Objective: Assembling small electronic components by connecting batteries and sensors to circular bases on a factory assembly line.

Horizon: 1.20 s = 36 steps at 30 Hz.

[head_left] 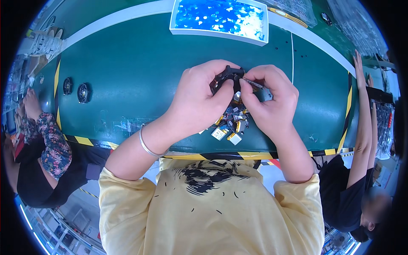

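Observation:
My left hand (193,91) is closed around a black plastic housing (229,74), above the middle of the green table. Thumb and fingers of my right hand (274,97) pinch a small thin greyish part (254,83) at the housing's right side. Fingers partly cover both pieces, and I cannot tell whether they are joined. Below my hands lies a loose pile of small flat silver battery cells (219,133) with yellow tape and short wires, mixed with small dark parts. My wrists frame the pile.
Two round black housings (83,92) sit on the table (127,80) at the left. A white box (219,35) of small blue and white pieces stands at the far side, near a yellow-handled tool (289,18). Co-workers' arms (361,123) show at both sides.

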Available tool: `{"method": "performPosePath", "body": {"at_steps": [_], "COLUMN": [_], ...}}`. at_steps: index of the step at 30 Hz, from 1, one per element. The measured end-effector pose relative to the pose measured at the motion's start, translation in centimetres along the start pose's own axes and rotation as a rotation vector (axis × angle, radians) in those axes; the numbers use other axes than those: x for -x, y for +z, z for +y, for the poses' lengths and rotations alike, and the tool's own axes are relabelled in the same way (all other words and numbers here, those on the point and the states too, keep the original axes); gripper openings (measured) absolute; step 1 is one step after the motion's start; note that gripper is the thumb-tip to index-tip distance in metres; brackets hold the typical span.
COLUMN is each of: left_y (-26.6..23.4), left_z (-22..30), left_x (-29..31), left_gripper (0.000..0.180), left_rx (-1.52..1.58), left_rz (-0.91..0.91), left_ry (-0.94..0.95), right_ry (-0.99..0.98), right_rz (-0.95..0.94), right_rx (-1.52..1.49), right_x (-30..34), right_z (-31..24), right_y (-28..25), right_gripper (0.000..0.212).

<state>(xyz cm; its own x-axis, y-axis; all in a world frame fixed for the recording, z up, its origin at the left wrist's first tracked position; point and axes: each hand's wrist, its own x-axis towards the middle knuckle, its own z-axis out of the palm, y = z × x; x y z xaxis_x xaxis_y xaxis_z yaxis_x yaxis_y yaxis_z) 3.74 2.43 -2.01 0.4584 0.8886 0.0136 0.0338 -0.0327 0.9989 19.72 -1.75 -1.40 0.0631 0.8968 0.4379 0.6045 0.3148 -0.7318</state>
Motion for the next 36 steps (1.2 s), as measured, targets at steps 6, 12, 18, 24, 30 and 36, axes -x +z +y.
{"method": "performPosePath", "body": {"at_steps": [6, 12, 18, 24, 30, 36], "left_y": [-0.7, -0.7, -1.0, -0.9, -0.9, -1.4], "left_z": [0.6, 0.9, 0.7, 1.1, 1.0, 1.1], "left_x": [-0.1, -0.4, -0.6, -0.7, -0.7, -0.8], "left_gripper": [0.023, 0.015, 0.015, 0.020, 0.021, 0.024], "left_rx": [0.046, 0.290, 0.272, 0.282, 0.418, 0.489], "left_rz": [-0.124, -0.110, -0.133, -0.105, -0.131, -0.191], "left_ry": [-0.121, -0.234, -0.254, -0.307, -0.396, -0.421], "right_ry": [-0.219, -0.196, -0.154, 0.070, 0.043, -0.051], "right_rz": [0.008, -0.010, -0.005, -0.018, -0.054, -0.039], "right_rx": [0.079, 0.053, -0.010, -0.141, -0.126, 0.013], "right_x": [-0.3, -0.3, -0.3, 0.0, -0.1, -0.4], "right_z": [0.4, 0.4, 0.3, -0.1, -0.3, -0.3], "right_y": [-0.1, -0.4, -0.4, -0.5, -1.1, -1.6], "right_gripper": [0.018, 0.019, 0.015, 0.011, 0.011, 0.012]}}
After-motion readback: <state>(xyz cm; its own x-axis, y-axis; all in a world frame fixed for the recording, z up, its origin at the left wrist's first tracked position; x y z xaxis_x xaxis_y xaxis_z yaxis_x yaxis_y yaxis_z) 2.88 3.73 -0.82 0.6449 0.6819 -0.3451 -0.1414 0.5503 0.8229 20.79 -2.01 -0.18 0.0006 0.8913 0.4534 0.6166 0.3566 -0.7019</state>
